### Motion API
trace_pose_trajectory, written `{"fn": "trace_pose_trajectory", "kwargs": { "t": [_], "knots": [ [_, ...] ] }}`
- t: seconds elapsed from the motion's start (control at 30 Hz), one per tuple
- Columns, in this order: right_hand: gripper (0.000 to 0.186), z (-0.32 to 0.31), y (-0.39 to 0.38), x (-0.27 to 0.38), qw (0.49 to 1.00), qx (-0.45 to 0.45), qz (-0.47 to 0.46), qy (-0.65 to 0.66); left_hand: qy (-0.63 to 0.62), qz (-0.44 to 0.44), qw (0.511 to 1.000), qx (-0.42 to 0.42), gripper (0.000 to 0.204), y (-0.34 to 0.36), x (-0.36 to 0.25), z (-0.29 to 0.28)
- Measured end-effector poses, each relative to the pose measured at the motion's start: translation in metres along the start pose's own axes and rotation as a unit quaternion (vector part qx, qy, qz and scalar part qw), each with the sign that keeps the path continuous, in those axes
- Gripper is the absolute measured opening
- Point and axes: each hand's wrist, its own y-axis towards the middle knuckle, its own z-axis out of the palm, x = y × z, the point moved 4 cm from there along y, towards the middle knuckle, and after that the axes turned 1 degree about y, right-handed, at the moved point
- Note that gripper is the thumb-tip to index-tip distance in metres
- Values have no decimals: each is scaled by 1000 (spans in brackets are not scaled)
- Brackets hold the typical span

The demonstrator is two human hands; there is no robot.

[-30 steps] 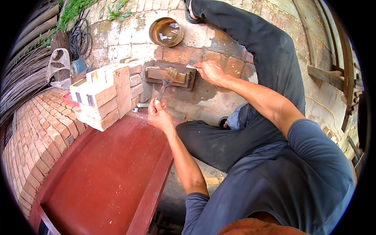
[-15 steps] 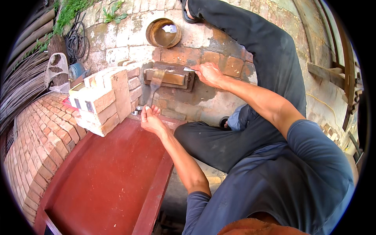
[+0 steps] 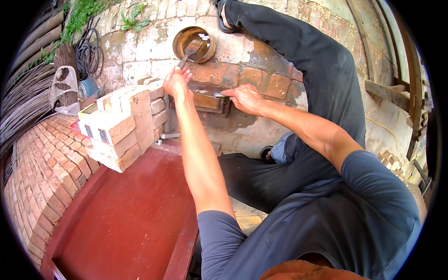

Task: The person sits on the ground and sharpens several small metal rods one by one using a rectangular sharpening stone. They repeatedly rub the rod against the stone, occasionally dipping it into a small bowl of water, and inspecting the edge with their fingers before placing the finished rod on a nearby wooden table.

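I grip the brush point(image 3: 190, 50) in my left hand point(image 3: 178, 83), its bristles within the rim of the round tub point(image 3: 213, 49) (wet inside). My right hand point(image 3: 247, 99) pinches a small blade point(image 3: 218, 94) toward the right edge of the dark base point(image 3: 226, 110), which carries the brown block point(image 3: 207, 102).

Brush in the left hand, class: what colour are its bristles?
The bristles are brownish tan, best seen in the head view.

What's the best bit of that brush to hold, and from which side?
Probably its narrow handle, from the person's near side: it slants out past the rim of the round container to the left hand, while the wide bristles point away.
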Motion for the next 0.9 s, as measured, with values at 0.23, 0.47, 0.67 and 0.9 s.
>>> {"fn": "trace_pose_trajectory", "kwargs": {
  "t": [0.23,0.47,0.67,0.9],
  "knots": [
    [50,2,3,-8,998,-2,-36,-50,474,173,863,-11,56,-70,36,-47],
    [45,9,5,10,991,59,-33,-113,605,218,756,121,77,-145,117,-78],
    [45,16,14,23,978,88,-63,-177,612,231,748,113,74,-148,119,-76],
    [49,15,9,18,975,91,-57,-193,619,208,748,118,71,-144,129,-70]
  ]
}}
